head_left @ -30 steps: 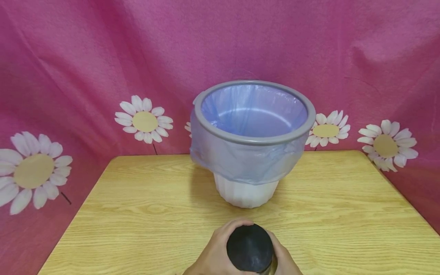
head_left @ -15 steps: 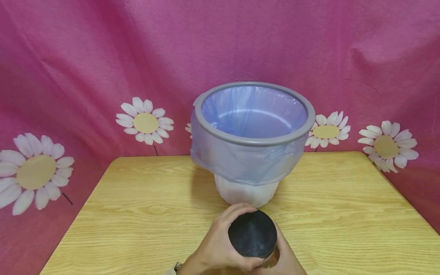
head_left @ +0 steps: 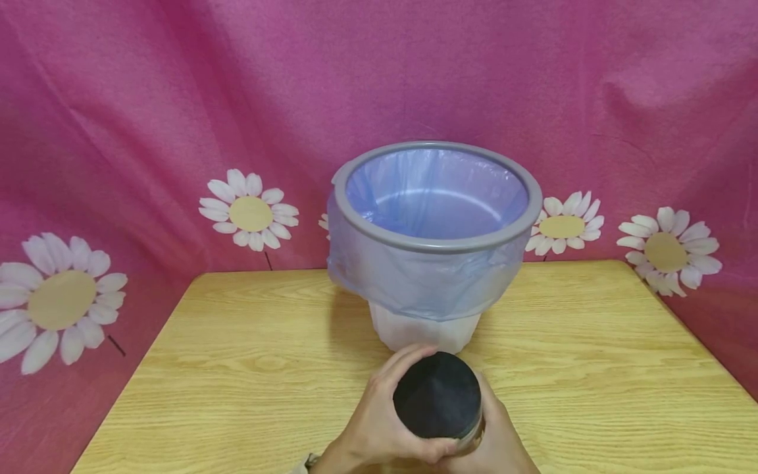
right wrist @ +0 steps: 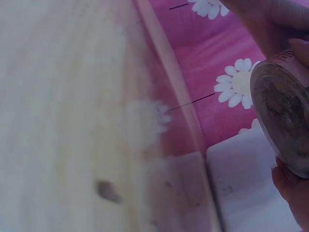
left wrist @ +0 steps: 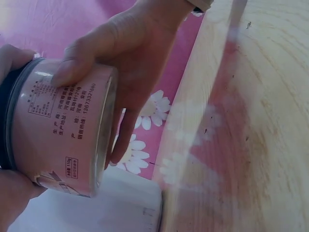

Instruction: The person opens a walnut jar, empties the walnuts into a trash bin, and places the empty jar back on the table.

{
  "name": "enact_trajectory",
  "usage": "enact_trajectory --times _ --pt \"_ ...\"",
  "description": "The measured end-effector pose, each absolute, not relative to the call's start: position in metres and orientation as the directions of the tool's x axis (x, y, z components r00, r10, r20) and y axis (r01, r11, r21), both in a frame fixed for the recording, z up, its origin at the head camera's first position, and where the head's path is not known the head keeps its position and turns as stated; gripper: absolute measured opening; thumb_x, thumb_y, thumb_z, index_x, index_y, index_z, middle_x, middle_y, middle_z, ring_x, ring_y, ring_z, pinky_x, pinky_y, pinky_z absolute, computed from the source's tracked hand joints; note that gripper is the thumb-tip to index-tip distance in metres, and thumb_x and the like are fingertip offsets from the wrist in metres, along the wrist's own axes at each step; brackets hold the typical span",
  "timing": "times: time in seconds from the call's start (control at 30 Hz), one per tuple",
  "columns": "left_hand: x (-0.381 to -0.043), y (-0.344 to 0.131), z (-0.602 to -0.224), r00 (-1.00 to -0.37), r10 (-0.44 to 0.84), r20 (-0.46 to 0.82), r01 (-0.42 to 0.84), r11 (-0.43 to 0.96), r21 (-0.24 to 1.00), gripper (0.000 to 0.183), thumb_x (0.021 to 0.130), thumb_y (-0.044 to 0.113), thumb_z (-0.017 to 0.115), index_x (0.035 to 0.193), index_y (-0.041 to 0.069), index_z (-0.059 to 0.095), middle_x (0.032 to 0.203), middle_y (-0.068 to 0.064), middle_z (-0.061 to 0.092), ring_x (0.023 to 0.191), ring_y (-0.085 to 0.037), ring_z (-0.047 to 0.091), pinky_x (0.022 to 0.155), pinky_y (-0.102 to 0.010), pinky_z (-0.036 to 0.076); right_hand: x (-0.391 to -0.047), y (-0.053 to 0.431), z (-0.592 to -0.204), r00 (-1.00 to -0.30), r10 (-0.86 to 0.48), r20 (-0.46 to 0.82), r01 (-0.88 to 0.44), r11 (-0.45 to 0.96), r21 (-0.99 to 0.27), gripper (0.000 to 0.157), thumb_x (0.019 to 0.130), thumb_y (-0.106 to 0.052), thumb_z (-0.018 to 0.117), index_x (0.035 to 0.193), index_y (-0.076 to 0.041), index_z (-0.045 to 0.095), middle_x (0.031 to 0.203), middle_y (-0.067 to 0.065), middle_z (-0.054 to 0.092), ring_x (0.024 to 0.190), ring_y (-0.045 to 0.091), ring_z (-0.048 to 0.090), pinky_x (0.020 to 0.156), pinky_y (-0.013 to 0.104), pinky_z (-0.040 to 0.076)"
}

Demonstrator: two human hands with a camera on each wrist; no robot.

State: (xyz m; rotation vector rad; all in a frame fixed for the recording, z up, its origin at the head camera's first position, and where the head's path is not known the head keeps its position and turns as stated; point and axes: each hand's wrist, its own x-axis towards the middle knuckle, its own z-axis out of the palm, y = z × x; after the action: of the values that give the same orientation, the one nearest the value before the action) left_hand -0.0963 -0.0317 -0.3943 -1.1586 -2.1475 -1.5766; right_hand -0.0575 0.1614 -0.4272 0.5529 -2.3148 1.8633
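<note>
Jar (head_left: pixel 437 395) over wood-grain tbl (head_left: pixel 249 368), nr bin (head_left: pixel 438 245) (pink daisy cloth (head_left: pixel 284 85) behind).

The head view is evenly bright, the wastebasket (head_left: pixel 438 245) softly shadowing the bench (head_left: pixel 260 375); the right wrist view is hazy and blurred.

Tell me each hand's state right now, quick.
Left hand: closed, holding the jar's black lid.
Right hand: closed, holding the jar body.
</note>
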Motion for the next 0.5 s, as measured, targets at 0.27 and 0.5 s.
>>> enact_trajectory --times 0.27,0.5 --pt "-0.099 -0.033 -0.395 -0.643 0.425 0.637 0.720 0.055 0.691 0.090 0.065 0.033 0.088 0.141 0.013 0.045 0.136 -0.006 0.051 0.121 -0.022 0.053 0.099 -0.038 0.045 -0.068 0.164 -0.414 -0.868 -0.275 0.414 -0.478 0.238 -0.845 0.104 0.055 -0.015 0.094 0.144 -0.016 0.040 0.136 0.003 0.050 0.117 0.015 0.052 0.097 0.021 0.041" --pt "-0.099 -0.035 -0.397 -0.629 0.411 0.659 0.734 0.036 0.678 0.089 0.068 0.033 0.088 0.142 0.010 0.044 0.138 -0.008 0.049 0.123 -0.024 0.052 0.101 -0.038 0.043 -0.074 0.170 -0.402 -0.831 -0.329 0.448 -0.550 0.367 -0.750 0.102 0.056 -0.028 0.095 0.142 -0.019 0.042 0.132 -0.003 0.054 0.110 0.015 0.057 0.091 0.028 0.047"
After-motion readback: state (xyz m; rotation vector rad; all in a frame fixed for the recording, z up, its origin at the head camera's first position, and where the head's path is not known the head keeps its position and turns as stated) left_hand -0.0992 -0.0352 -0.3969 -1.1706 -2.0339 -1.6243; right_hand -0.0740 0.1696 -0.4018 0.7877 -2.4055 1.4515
